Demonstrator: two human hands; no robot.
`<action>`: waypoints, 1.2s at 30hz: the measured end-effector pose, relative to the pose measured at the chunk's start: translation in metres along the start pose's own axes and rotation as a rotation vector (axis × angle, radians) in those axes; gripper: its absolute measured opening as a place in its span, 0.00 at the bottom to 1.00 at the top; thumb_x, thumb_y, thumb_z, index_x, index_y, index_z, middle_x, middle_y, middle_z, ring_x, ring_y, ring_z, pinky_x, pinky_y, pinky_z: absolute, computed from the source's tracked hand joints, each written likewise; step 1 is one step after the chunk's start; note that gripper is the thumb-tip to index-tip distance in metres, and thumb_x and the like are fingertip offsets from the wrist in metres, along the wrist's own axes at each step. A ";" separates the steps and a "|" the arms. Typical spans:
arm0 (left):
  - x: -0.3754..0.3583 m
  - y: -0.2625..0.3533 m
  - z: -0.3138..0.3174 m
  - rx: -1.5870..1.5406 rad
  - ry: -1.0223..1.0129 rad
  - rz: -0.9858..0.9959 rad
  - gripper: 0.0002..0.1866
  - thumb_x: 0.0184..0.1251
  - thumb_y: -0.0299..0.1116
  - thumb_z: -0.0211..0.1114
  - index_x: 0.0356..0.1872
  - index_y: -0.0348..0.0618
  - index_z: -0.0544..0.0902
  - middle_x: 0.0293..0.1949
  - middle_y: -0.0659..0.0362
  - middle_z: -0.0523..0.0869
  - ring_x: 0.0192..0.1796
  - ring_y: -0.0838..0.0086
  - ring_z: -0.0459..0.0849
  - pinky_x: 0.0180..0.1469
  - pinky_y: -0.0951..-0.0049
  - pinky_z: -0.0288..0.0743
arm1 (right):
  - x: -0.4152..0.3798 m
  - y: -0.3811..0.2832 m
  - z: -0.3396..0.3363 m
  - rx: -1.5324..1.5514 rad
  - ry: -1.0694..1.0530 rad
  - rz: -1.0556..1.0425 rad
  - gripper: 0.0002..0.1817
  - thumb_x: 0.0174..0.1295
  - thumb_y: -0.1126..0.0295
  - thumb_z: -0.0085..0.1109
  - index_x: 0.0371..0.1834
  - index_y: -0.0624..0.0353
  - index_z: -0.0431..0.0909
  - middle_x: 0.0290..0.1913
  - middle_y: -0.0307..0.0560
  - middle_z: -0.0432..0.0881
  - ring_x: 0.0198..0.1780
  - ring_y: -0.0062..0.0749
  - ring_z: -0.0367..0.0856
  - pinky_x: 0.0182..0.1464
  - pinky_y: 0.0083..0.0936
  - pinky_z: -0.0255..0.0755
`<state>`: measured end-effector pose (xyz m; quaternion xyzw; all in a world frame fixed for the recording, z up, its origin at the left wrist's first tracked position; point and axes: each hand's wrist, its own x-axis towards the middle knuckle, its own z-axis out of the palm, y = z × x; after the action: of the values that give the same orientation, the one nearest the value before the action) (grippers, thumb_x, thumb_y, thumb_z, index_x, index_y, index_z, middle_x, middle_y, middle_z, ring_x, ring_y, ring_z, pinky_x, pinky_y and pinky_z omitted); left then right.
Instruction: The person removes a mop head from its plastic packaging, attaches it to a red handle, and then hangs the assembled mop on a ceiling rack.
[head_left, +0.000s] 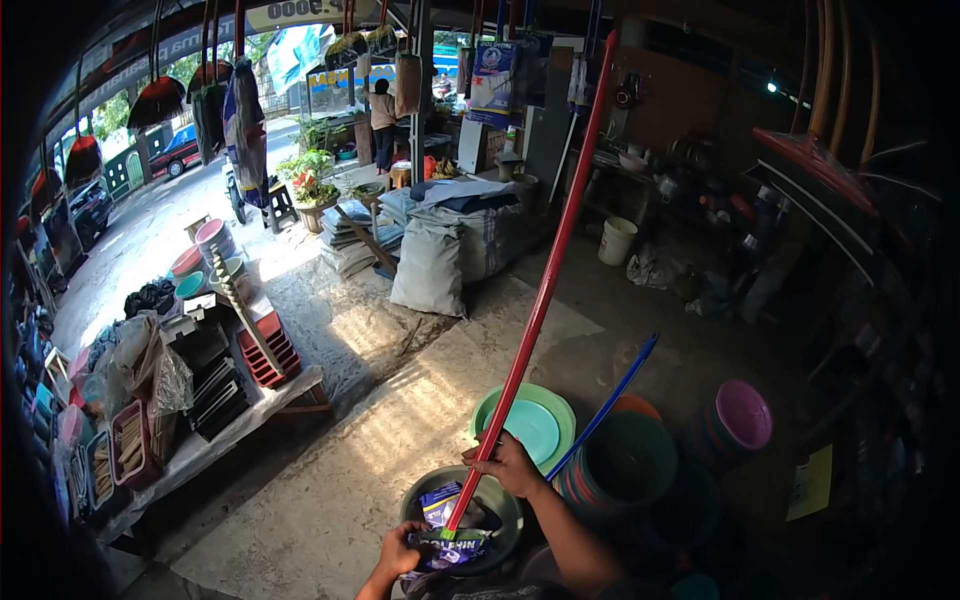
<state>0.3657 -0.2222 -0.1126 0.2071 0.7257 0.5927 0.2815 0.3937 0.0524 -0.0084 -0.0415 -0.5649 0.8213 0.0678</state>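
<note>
A long red pole point(541, 290) slants from low in front of me up to the right. My right hand point(505, 466) is closed around its lower part. Its green lower end point(448, 534) rests against a purple plastic packet point(462, 549) with white "DOLPHIN" lettering. At the packet's left edge, my left hand point(402, 549) has its fingers bent and closed on the plastic. What the packet contains is mostly hidden. A dark round basin point(512, 520) sits beneath, with another purple-and-white packet point(438, 500) in it.
Green and turquoise basins point(528, 430) stand just beyond my right hand. Stacked buckets point(630, 460) and a blue pole point(607, 405) are on the right. A low table point(215, 455) carries trays and dustpans at left. White sacks point(430, 265) stand ahead; brooms hang overhead. A person point(382, 125) stands far off.
</note>
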 end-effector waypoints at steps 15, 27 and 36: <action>0.027 0.075 0.012 -0.235 -0.268 0.034 0.26 0.46 0.24 0.76 0.49 0.38 0.77 0.43 0.59 0.82 0.47 0.76 0.77 0.51 0.77 0.71 | -0.011 -0.013 0.007 0.424 -0.275 -0.001 0.07 0.62 0.67 0.57 0.31 0.58 0.74 0.23 0.45 0.76 0.29 0.37 0.79 0.43 0.37 0.75; 0.033 0.122 0.028 -0.180 -0.249 0.005 0.26 0.38 0.29 0.81 0.40 0.37 0.78 0.37 0.59 0.83 0.42 0.75 0.79 0.49 0.74 0.73 | -0.010 -0.056 0.015 0.472 0.029 0.066 0.12 0.62 0.66 0.58 0.23 0.49 0.66 0.10 0.34 0.57 0.11 0.23 0.59 0.18 0.27 0.60; 0.028 0.122 0.055 0.171 0.195 0.236 0.27 0.35 0.38 0.82 0.34 0.35 0.78 0.31 0.52 0.85 0.35 0.72 0.82 0.42 0.73 0.75 | 0.008 -0.061 0.041 0.119 0.605 0.009 0.13 0.58 0.70 0.62 0.23 0.54 0.66 0.10 0.34 0.60 0.09 0.22 0.60 0.13 0.25 0.60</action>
<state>0.3763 -0.1375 -0.0059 0.2556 0.7678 0.5751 0.1199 0.3841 0.0371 0.0635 -0.2825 -0.4700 0.8036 0.2314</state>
